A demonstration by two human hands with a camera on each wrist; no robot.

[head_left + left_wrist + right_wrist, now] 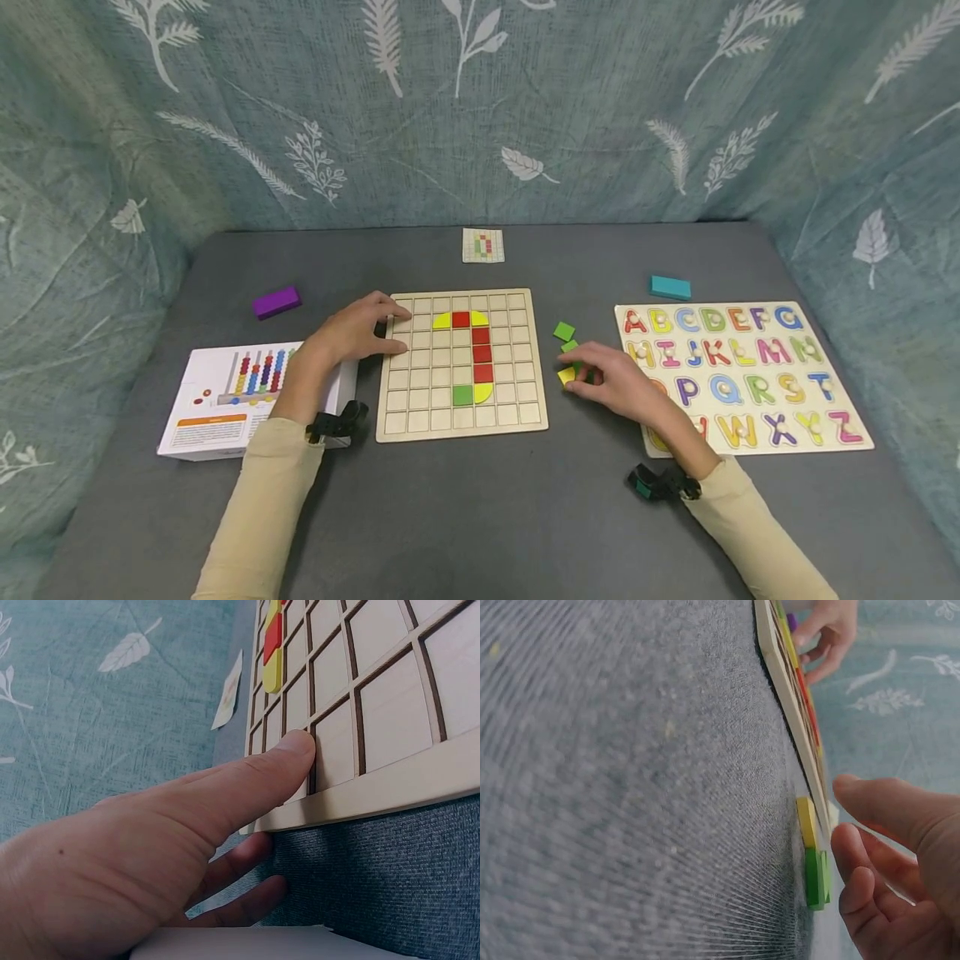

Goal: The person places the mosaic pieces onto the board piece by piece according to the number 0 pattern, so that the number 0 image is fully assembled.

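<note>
A wooden grid board (pixel 420 400) lies mid-table, with red (pixel 481 354), yellow and green tiles set in its squares. My left hand (pixel 360 329) rests on the board's left edge. Its thumb (pixel 292 750) lies flat on the wood (pixel 390 712), and its fingers sit along the rim. My right hand (pixel 607 379) hovers just right of the board with relaxed fingers. It holds nothing. Its fingertips (pixel 855 847) are close to a loose yellow tile (pixel 566 375) (pixel 806 821) and a green tile (pixel 815 877). Two more green tiles (pixel 564 331) lie just beyond.
A small pattern card (pixel 483 245) lies behind the board. An alphabet puzzle (pixel 742 375) fills the right side, with a teal block (pixel 670 287) behind it. At the left are a purple block (pixel 276 302) and a white box (pixel 225 400). Patterned cloth walls surround the table.
</note>
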